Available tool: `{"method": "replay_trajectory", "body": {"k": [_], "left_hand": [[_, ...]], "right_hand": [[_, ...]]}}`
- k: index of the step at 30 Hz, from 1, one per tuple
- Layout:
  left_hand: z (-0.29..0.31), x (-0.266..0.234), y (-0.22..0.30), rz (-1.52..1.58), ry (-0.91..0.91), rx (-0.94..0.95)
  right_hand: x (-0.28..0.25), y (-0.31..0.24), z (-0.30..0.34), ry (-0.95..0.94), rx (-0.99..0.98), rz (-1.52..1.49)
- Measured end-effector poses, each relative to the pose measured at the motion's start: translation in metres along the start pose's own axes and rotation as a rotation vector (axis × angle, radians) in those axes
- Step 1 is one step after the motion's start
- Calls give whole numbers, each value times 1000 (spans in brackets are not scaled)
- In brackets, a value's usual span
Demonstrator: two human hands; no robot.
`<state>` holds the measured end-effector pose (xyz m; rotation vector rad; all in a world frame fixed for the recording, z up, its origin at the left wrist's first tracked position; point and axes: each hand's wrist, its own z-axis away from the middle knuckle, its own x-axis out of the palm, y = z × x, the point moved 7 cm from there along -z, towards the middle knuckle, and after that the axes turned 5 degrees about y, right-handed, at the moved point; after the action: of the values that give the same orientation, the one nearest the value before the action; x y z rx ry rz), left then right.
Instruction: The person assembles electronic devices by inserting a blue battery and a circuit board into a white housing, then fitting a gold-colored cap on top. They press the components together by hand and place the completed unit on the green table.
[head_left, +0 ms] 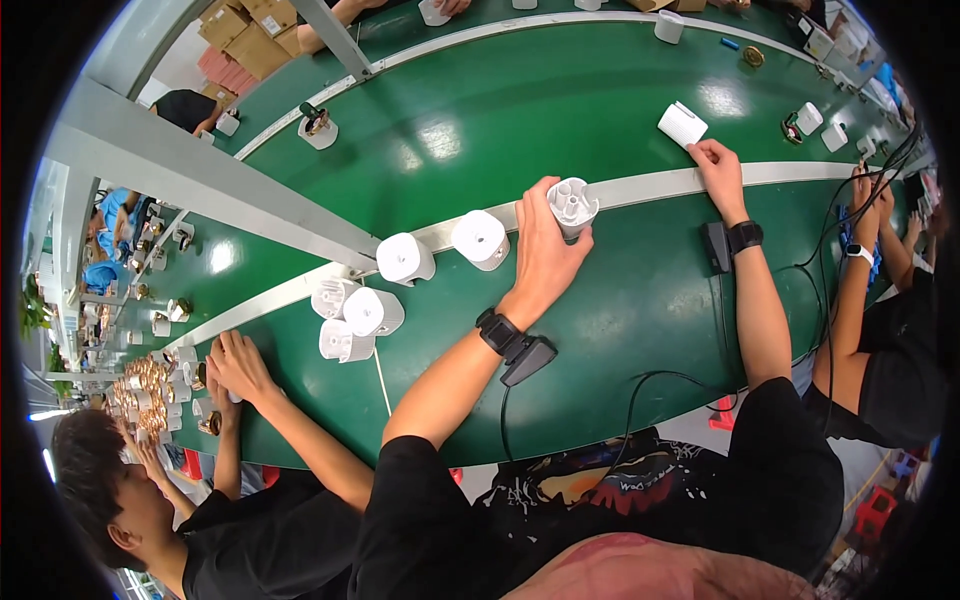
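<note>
My left hand (548, 245) is closed around a white plastic housing (572, 200), whose open end with inner ribs faces up. It is held over the near side of the metal rail. Farther right, my right hand (722, 178) reaches across the rail, its fingertips pinching the near edge of another white housing (683, 125), which lies tilted over the green belt. Left of my left hand, two white housings (481, 240) (405, 258) stand apart beside the rail. Beyond them is a cluster of several more, one a closed-topped housing (373, 312) among open ones.
A curved metal rail (640, 188) divides the green table from the green belt (560, 100). A grey post (250, 175) slants in from the upper left. Co-workers' hands (240, 368) work at both sides. Black cables (640, 385) trail from my wrist devices.
</note>
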<state>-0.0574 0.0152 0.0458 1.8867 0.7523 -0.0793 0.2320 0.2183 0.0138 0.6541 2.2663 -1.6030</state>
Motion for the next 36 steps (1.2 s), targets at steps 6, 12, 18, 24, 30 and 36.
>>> {"method": "replay_trajectory", "body": {"k": [6,12,18,24,30,36], "left_hand": [[-1,4,4,-6,3,23],[0,1,0,-11,-13,-19],[0,4,1,-65,-34,10],[-1,4,2,-15,-16,5],[-4,3,3,-20,0,30],[-3,3,5,-19,2,44]], "right_hand": [[-8,6,-2,-25,22,46],[-10,-28,10,255,-217,158],[2,-55,22,0,-439,397],[3,-65,24,-50,-391,111],[18,-72,27,-180,-281,-8],[34,-64,35,-457,-5,39]]}}
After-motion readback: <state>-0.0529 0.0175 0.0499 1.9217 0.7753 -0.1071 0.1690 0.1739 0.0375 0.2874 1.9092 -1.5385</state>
